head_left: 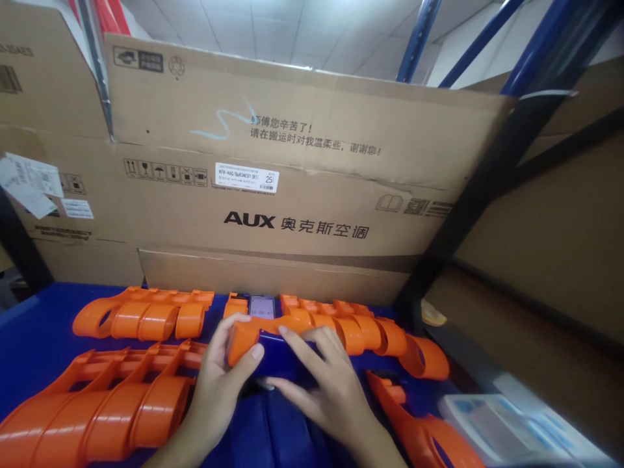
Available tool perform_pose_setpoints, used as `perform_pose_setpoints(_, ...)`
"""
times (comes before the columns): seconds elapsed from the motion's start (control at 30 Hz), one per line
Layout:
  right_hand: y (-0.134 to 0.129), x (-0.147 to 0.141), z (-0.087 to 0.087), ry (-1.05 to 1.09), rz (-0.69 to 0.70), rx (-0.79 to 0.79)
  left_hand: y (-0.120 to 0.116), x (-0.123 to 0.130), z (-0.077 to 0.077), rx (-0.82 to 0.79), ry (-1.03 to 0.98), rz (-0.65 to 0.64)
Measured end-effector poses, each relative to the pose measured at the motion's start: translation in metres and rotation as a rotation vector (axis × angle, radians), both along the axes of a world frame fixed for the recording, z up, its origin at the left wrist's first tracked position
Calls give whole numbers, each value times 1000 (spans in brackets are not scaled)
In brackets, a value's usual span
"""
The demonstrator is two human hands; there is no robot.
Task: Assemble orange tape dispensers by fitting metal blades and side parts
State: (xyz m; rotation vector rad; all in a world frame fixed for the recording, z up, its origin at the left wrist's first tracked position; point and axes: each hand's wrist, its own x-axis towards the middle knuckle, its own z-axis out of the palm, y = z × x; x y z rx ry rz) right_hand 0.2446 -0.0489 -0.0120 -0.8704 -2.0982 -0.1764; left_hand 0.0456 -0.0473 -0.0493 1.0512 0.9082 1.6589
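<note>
An orange plastic part (pixel 243 339) with a dark blue piece (pixel 280 354) against it is held up between my two hands, near the middle of the lower view. My left hand (pixel 227 367) is closed round its left end, thumb on the front where orange meets blue. My right hand (pixel 324 374) grips the blue piece from the right, with the index finger on its upper edge and other fingers bent around it. The back of the held part is hidden. Below the hands lie more dark blue pieces (pixel 266 429).
Rows of orange parts (pixel 107 416) lie on the blue surface (pixel 29 325) at left, more (pixel 361 331) behind and right. A phone-like device (pixel 262 306) stands behind my hands. Cardboard (pixel 292 195) walls the back. A dark post (pixel 453 214) and white-blue box (pixel 502 429) are right.
</note>
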Motion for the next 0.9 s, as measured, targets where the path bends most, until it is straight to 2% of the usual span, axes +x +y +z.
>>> perform_pose_setpoints(0.13,-1,-5,5,226,60,-186,-6,1,3,95,-64,-137)
perform_pose_setpoints(0.2,-2,-7,5,424,104,-320,-9,0,4,189,1,-207)
perform_pose_setpoints(0.3,-1,-8,-4,724,77,-487,-15,-2,2,349,361,-215)
perform_pose_setpoints(0.37,1,-8,-12,854,-42,-562,-19,-3,0,470,678,-149)
perform_pose_setpoints(0.47,1,-10,-24,863,-75,-651,-23,-3,-7,654,984,15)
perform_pose_setpoints(0.57,-2,-14,-30,778,-21,-683,-24,-3,-10,783,1089,240)
perform_pose_setpoints(0.63,-4,-17,-30,749,-35,-687,-23,-4,-8,818,1141,346)
perform_pose_setpoints(0.7,-7,-19,-27,740,-68,-677,-21,-6,-4,828,1182,384)
perform_pose_setpoints(0.8,-7,-20,-20,715,-94,-651,-21,-11,5,797,1205,369)
perform_pose_setpoints(0.9,-3,-16,-11,688,-32,-663,-21,-22,16,727,1213,382)
